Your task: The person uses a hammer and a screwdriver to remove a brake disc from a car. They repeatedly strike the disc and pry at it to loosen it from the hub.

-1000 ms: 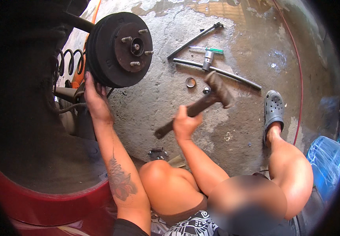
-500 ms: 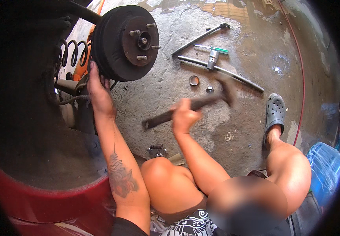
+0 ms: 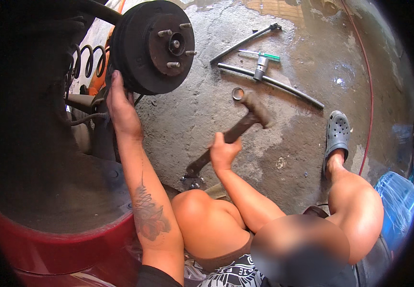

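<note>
A dark brake drum point(image 3: 135, 52) with several wheel studs hangs at upper left on the axle. My left hand point(image 3: 122, 112) cups its lower left rim, thumb pointing up along the edge; the other fingertips are partly hidden. In my right hand point(image 3: 224, 152), closed in a fist, is a worn hammer point(image 3: 239, 128), held by the middle of its handle. The hammer's head, slightly blurred, is up and to the right, apart from the drum. Just beyond that head, a small metal ring-shaped cap point(image 3: 237, 93) lies on the concrete.
Beyond the cap lie a breaker bar point(image 3: 245, 44), a green-handled screwdriver point(image 3: 272, 58) and a long bar with a socket point(image 3: 288, 91). Small metal parts point(image 3: 195, 182) sit near my knee. A red car panel point(image 3: 73, 248) is at lower left; a red hose point(image 3: 369, 95) runs along the right.
The hammer has turned in my right hand, its head swinging left and its handle end dropping toward my knee. My left hand stays at the drum's rim.
</note>
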Demonstrator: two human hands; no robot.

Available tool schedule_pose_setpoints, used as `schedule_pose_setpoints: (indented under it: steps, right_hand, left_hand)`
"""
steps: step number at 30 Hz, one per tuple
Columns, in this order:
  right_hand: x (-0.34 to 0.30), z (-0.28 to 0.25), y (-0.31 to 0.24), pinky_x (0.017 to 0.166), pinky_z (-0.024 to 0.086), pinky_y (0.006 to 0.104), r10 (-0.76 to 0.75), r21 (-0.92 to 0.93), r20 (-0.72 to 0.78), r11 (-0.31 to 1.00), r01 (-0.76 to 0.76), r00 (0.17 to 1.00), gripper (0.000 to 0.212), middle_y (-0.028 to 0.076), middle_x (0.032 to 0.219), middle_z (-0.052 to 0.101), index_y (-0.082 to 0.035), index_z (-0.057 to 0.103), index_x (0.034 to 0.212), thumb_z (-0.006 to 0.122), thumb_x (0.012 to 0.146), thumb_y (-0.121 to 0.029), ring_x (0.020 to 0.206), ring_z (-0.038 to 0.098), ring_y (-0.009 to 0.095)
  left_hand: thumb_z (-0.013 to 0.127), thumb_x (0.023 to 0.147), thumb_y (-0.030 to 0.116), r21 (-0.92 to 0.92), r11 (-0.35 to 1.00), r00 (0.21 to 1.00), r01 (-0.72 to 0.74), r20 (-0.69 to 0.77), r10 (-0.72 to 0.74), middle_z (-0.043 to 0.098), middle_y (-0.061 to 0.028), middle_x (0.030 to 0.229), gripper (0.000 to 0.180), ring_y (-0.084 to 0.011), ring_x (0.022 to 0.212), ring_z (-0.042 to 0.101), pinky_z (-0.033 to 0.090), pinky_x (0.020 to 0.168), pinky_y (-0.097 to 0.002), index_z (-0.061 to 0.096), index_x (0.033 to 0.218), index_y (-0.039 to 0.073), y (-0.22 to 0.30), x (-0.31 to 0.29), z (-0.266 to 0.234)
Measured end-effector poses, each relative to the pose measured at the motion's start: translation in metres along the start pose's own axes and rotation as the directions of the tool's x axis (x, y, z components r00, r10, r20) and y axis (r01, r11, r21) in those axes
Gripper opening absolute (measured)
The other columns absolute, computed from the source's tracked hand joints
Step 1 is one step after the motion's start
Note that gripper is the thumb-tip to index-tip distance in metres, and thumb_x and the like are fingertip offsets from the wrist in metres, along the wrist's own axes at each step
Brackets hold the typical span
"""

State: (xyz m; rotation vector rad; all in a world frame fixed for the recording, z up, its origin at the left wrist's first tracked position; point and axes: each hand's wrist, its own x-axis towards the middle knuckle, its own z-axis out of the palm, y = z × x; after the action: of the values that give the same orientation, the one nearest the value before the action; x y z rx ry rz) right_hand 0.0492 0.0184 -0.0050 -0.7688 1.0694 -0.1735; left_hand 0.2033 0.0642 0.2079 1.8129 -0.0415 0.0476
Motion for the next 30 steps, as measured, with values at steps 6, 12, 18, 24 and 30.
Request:
schedule_pose_setpoints:
  steps: [6, 12, 18, 24, 30]
  right_hand:
    - [-0.001, 0.027, -0.010, 0.066, 0.052, 0.0413, -0.359, -0.279, 0.401, 0.829, 0.486, 0.843, 0.024, 0.018, 0.073, 0.065, 0.003, 0.059, 0.094, 0.070, 0.079, -0.012, 0.069, 0.067, 0.030]
    - [0.011, -0.011, -0.011, 0.061, 0.051, 0.0424, -0.301, -0.096, 0.042, 0.948, 0.303, 0.953, 0.016, 0.017, 0.071, 0.065, 0.000, 0.060, 0.090, 0.068, 0.081, -0.010, 0.064, 0.066, 0.026]
    - [0.008, 0.031, -0.009, 0.063, 0.051, 0.0470, -0.616, -0.580, 0.448, 0.351, 0.735, 0.647, 0.013, 0.017, 0.073, 0.067, -0.001, 0.061, 0.088, 0.068, 0.080, -0.009, 0.065, 0.067, 0.032]
    - [0.024, -0.005, -0.038, 0.064, 0.052, 0.0443, -0.423, -0.270, 0.330, 0.814, 0.514, 0.844, 0.022, 0.018, 0.071, 0.066, 0.001, 0.060, 0.090, 0.072, 0.076, -0.011, 0.068, 0.069, 0.031]
    - [0.043, -0.009, -0.062, 0.058, 0.050, 0.0356, -0.310, 0.179, -0.129, 0.927, 0.330, 0.942, 0.008, 0.006, 0.067, 0.061, -0.001, 0.057, 0.084, 0.065, 0.083, -0.004, 0.058, 0.060, 0.018]
  left_hand:
    - [0.040, 0.105, 0.049, -0.001, 1.000, 1.000, 0.003, -0.011, -0.003, 0.039, -0.0095, 0.159, 0.068, -0.0246, 0.147, 0.033, 0.018, 0.121, -0.0415, 0.035, 0.156, 0.005, 0.006, -0.004, 0.005]
    - [0.040, 0.104, 0.050, 0.005, 1.000, 1.000, -0.006, 0.022, 0.006, 0.036, -0.0098, 0.161, 0.070, -0.0243, 0.149, 0.029, 0.017, 0.121, -0.0411, 0.031, 0.158, 0.005, 0.002, -0.003, 0.002]
    - [0.040, 0.105, 0.048, 0.004, 0.999, 0.996, -0.037, 0.077, 0.036, 0.037, -0.0101, 0.160, 0.068, -0.0241, 0.148, 0.033, 0.017, 0.122, -0.0399, 0.032, 0.158, 0.005, 0.005, -0.002, -0.001]
    - [0.038, 0.106, 0.048, 0.098, 0.995, 0.997, 0.030, -0.076, -0.022, 0.035, -0.0106, 0.161, 0.068, -0.0241, 0.149, 0.029, 0.018, 0.122, -0.0407, 0.033, 0.157, 0.004, 0.008, -0.006, 0.005]
    - [0.046, 0.103, 0.051, 0.021, 0.999, 0.999, -0.046, 0.020, 0.045, 0.037, -0.0130, 0.161, 0.074, -0.0244, 0.149, 0.031, 0.018, 0.121, -0.0399, 0.037, 0.154, -0.002, -0.001, -0.002, -0.003]
